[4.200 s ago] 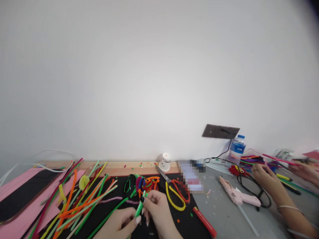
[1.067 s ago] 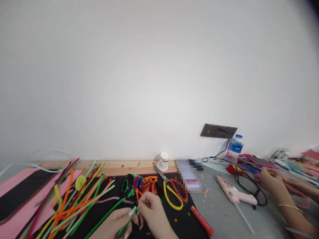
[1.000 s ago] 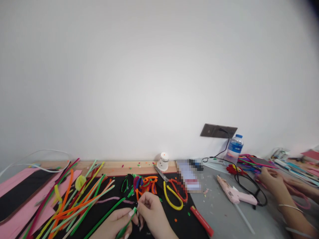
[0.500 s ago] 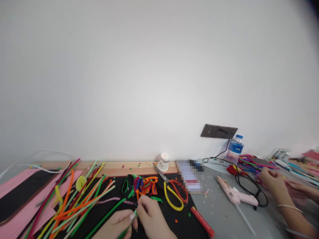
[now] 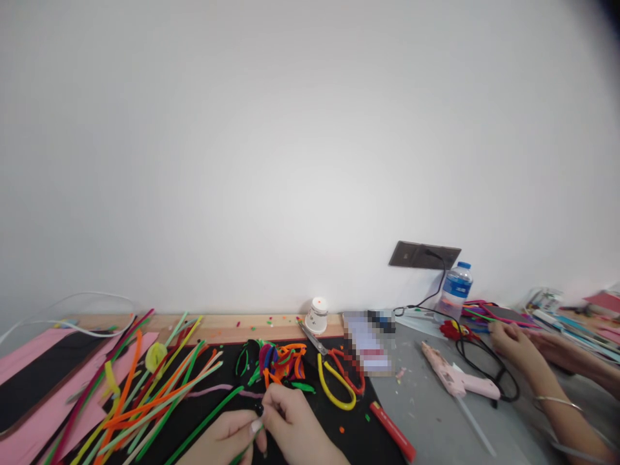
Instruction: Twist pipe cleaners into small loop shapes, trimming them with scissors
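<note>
My left hand [image 5: 225,436] and my right hand [image 5: 299,423] meet at the bottom centre, fingertips pinched together. A green pipe cleaner [image 5: 241,456] runs through the left fingers toward the right ones. At the fingertips shows a small shiny black round piece [image 5: 259,409]; which hand grips it I cannot tell. Just beyond lies a heap of bent orange, purple and green pipe cleaner pieces [image 5: 285,363]. Left of my hands, another green pipe cleaner [image 5: 206,423] rests on the black mat [image 5: 358,436].
Loose pipe cleaners [image 5: 159,400] spread at left. Scissors [image 5: 336,384], a white cup [image 5: 317,316], a blurred phone [image 5: 367,349] and a red stick-like item [image 5: 393,431] lie about. At right are a pink glue gun [image 5: 458,378], a bottle [image 5: 455,287] and another person's hands [image 5: 518,349].
My hands stay pinched together, with only a slight shift of the fingers and the black piece to the left. The other person's hands have moved left and slightly up.
</note>
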`<action>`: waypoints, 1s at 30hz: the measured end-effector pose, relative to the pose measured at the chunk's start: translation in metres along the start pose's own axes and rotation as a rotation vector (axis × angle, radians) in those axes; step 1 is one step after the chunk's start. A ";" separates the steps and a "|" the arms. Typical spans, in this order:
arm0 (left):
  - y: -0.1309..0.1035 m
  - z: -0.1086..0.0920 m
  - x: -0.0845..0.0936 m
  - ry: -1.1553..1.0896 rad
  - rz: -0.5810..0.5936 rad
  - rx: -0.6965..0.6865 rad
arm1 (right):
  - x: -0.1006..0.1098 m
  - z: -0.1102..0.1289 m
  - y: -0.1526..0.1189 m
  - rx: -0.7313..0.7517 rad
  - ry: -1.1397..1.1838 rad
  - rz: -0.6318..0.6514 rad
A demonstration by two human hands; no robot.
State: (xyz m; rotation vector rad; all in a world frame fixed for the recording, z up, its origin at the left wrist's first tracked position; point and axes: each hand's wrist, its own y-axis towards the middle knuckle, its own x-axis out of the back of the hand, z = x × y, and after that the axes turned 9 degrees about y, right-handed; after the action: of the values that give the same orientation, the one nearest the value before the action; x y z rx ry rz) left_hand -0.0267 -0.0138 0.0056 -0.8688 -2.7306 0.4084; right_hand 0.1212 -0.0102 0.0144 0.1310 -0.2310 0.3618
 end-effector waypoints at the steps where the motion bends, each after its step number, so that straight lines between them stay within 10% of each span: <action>1: 0.000 0.000 0.000 0.015 -0.013 -0.001 | 0.000 0.000 0.000 0.005 -0.016 0.004; 21: 0.006 0.016 0.002 0.015 -0.076 -0.072 | 0.002 0.001 -0.004 0.139 -0.305 -0.044; 30: 0.006 0.015 0.002 -0.041 -0.047 -0.136 | -0.004 -0.005 -0.001 0.022 0.166 -0.024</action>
State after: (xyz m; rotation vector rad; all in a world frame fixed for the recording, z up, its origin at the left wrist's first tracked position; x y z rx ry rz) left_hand -0.0299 -0.0109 -0.0097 -0.8352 -2.8378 0.2365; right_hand 0.1185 -0.0113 0.0088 0.1249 -0.0612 0.3498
